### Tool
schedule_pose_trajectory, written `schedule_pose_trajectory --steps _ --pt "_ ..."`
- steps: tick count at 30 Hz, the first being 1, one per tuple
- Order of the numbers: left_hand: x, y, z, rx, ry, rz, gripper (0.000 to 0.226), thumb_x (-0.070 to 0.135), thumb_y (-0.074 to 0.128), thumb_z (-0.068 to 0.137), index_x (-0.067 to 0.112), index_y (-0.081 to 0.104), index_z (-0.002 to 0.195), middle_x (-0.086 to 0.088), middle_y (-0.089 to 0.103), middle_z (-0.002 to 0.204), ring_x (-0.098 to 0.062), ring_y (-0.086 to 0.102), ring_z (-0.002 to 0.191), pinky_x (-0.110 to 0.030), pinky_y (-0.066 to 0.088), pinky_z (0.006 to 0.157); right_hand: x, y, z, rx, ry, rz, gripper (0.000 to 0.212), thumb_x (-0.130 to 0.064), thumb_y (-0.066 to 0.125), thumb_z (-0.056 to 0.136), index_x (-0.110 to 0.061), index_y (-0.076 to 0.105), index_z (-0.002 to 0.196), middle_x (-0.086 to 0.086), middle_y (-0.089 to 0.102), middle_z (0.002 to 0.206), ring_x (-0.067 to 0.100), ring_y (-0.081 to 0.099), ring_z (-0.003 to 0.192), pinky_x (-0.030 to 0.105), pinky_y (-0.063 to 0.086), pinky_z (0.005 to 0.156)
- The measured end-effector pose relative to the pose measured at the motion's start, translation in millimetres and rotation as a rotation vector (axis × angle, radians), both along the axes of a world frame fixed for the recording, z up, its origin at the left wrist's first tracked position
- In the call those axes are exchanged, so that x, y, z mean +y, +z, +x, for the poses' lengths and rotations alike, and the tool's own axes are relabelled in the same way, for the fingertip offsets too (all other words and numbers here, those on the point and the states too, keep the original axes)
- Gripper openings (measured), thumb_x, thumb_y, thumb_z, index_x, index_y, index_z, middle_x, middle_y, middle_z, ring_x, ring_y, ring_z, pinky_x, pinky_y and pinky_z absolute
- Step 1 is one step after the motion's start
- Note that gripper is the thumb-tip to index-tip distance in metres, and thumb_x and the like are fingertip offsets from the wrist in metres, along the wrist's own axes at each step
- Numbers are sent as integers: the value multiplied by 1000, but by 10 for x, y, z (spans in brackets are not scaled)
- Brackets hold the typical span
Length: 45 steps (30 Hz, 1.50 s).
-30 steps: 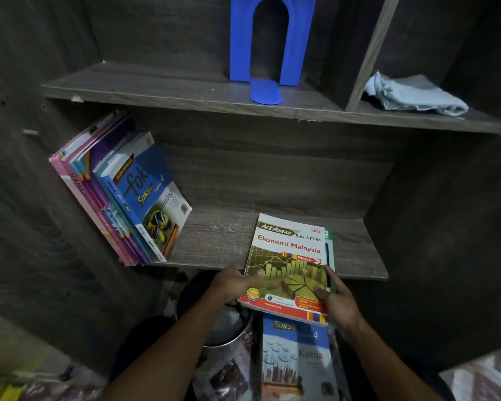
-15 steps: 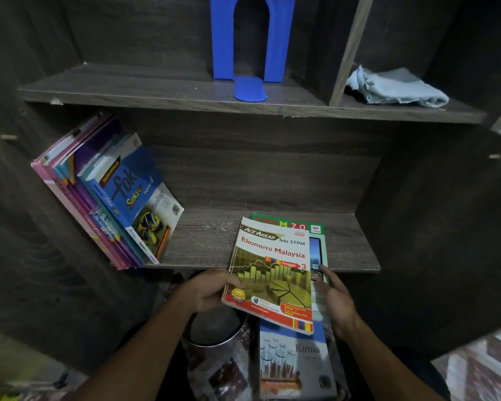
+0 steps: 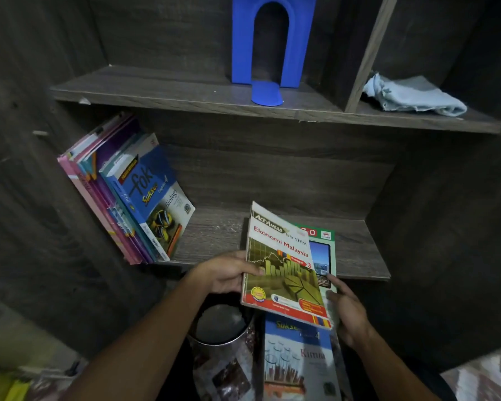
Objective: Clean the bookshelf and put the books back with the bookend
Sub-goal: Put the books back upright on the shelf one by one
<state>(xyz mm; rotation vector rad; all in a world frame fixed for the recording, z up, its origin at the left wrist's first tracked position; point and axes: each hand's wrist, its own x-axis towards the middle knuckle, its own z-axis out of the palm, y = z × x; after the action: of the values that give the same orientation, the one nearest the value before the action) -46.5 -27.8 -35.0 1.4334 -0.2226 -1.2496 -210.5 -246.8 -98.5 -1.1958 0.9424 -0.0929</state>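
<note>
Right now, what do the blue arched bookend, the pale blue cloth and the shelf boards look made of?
Blue arched bookend: probably painted sheet metal or plastic; thin, matte, flat tongue.
Pale blue cloth: soft fabric, crumpled folds.
Dark shelf board: likely wood-grain laminate; printed grain, pale chipped edge.

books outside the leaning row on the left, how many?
3. Ekonomi Malaysia book, gripped by the left hand; green book under it on the lower shelf; Kimia book below the shelf's front edge. More may be hidden beneath these.
</note>
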Motion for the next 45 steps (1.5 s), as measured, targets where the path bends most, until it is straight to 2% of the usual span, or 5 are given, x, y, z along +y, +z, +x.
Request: schedule_pose_trajectory --steps 12,17,25,35,45 --pt "806 49 235 -437 831 -113 42 -19 64 78 14 64 105 -11 72 107 -28 70 90 -41 59 79 105 -14 60 5 -9 -151 51 6 48 96 -27 57 134 8 62 107 41 63 105 57 52 93" --pt "731 -266 343 -739 1301 31 33 -11 62 86 -6 61 118 -20 65 115 -27 61 104 -30 46 91 100 -15 57 18 -32 -148 48 6 52 95 -25 59 131 5 63 79 16 40 53 26 39 38" --pt "751 -436 420 -929 1103 638 35 13 66 89 4 61 122 -26 65 111 -44 61 105 -47 49 91 99 49 24 26 32 -152 43 4 53 95 -25 59 126 0 54 61 9 45 44 21 36 35" --pt "1152 -1112 1093 -597 840 740 87 83 39 67 2 64 85 -20 72 81 -37 71 77 -45 60 75 153 73 46 -5 13 -93 42 2 51 96 -21 58 130 16 64 112 32 67 88 37 52 61" --pt "876 -552 961 -223 1044 425 47 44 72 84 0 59 94 -17 69 88 -30 71 74 -45 61 69 113 29 48 -27 24 -73 42 2 52 95 -20 58 130 18 66 111 34 67 91 38 54 65"
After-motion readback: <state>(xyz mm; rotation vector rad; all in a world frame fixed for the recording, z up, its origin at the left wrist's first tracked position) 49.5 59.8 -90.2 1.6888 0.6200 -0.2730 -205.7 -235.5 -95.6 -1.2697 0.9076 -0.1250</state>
